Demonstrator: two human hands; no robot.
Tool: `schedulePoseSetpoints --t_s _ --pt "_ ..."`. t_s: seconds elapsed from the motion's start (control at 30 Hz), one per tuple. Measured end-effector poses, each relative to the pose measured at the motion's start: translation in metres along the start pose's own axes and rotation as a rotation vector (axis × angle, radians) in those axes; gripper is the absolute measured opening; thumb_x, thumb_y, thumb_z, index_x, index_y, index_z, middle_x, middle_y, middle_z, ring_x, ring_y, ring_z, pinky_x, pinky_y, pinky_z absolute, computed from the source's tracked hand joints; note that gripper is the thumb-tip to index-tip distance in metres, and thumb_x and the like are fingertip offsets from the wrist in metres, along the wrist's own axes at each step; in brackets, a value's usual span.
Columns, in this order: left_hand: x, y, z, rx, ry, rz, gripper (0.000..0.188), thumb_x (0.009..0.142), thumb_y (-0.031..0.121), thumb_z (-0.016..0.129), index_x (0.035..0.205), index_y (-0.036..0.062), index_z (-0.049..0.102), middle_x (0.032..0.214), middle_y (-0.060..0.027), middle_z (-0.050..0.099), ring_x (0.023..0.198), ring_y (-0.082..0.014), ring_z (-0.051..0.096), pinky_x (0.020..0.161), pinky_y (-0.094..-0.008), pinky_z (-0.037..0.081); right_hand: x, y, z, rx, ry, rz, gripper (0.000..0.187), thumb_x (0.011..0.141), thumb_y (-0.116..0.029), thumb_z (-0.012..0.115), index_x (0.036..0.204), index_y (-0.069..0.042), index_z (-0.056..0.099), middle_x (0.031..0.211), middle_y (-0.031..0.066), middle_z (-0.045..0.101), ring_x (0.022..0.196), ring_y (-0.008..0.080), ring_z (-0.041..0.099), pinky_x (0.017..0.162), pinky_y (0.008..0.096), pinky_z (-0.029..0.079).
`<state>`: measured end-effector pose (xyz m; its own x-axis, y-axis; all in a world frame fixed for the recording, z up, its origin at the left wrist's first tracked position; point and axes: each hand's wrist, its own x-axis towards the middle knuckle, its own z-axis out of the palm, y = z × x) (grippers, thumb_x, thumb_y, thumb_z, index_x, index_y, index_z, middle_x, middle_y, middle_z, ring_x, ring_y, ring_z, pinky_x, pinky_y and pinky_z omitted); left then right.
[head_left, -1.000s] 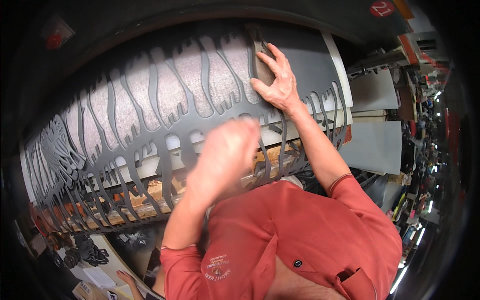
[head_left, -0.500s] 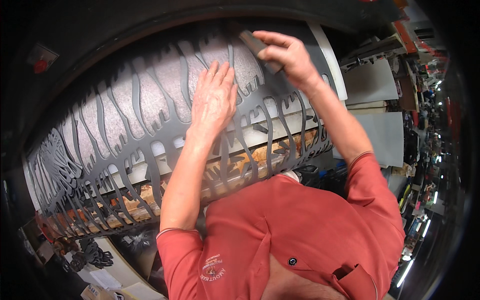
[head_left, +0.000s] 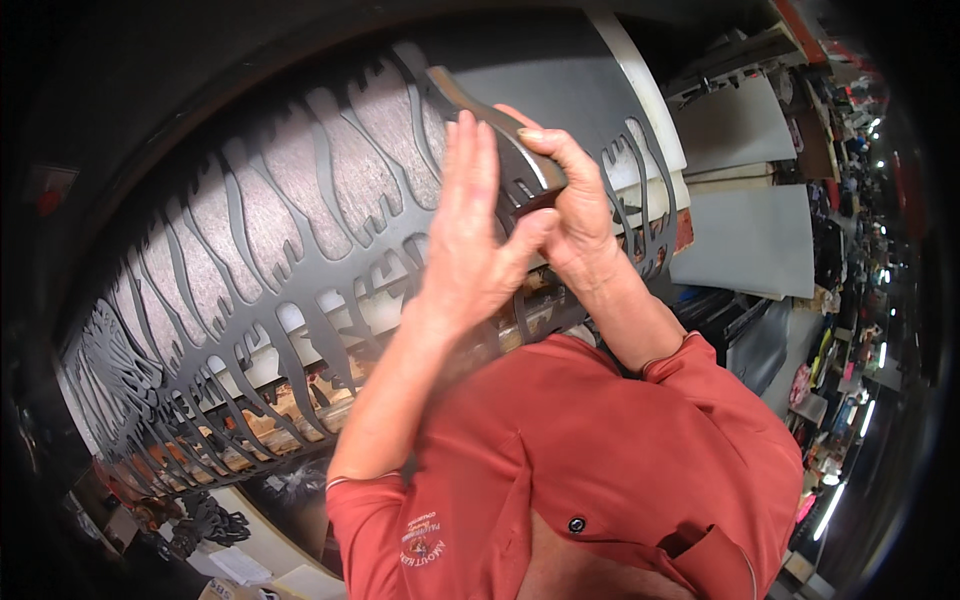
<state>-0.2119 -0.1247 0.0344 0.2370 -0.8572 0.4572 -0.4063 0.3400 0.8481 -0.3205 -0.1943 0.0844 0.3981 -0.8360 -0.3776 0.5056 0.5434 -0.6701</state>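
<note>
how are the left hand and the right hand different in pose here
The left hand has its fingers stretched nearly straight; the right hand is bent in a grip. The left hand lies at the left side of a dark curved tool; the right hand clasps that tool from the right. Both are bare and raised above the grey cut-out sheet.

Decent room over the uncut grey sheet (head_left: 570, 85) just beyond the right hand (head_left: 585, 205), but a dark machine beam (head_left: 205, 75) blocks the far side; punched-out webbing (head_left: 325, 340) clutters near left.
</note>
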Motion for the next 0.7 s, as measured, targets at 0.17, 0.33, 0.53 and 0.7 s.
schedulePoseSetpoints --t_s 0.17,0.33,0.53,0.7 --pt "-0.007 -0.002 0.017 -0.008 0.076 0.022 0.079 0.102 0.028 0.072 0.162 -0.0046 0.034 0.165 -0.0358 0.034 0.153 -0.0498 0.037 0.122 -0.0492 0.038 -0.007 0.011 0.002 -0.016 0.037 -0.038 0.061 0.096 -0.02 0.067 0.15 0.004 0.052 0.14 0.0098 0.057 0.13 0.0184 0.052 0.114 0.0318 0.04" --pt "-0.008 -0.004 0.012 -0.039 0.126 0.043 0.05 0.116 0.029 0.044 0.149 -0.0072 0.054 0.155 -0.0317 0.051 0.142 -0.0444 0.054 0.116 -0.0442 0.046 -0.008 0.016 -0.003 0.073 0.043 -0.04 0.059 0.1 -0.018 0.063 0.152 0.005 0.049 0.135 0.0125 0.065 0.123 0.0214 0.062 0.113 0.0364 0.047" --pt "-0.004 0.003 0.007 -0.256 0.268 -0.21 0.043 0.116 0.022 0.039 0.138 -0.0078 0.062 0.133 -0.0179 0.073 0.118 -0.0267 0.072 0.102 -0.0359 0.057 -0.01 0.015 -0.006 0.003 0.03 -0.035 0.064 0.095 -0.021 0.066 0.153 0.0 0.05 0.134 0.0074 0.059 0.124 0.0191 0.054 0.109 0.0429 0.046" --pt "0.0 -0.012 -0.016 -0.346 0.314 -0.398 0.042 0.117 0.026 0.043 0.115 -0.0042 0.073 0.11 -0.0116 0.077 0.095 -0.0137 0.072 0.084 -0.0308 0.06 -0.008 0.003 -0.014 0.049 -0.044 0.026 0.065 0.095 -0.021 0.067 0.151 0.007 0.049 0.126 0.0123 0.067 0.111 0.0226 0.066 0.104 0.0405 0.052"
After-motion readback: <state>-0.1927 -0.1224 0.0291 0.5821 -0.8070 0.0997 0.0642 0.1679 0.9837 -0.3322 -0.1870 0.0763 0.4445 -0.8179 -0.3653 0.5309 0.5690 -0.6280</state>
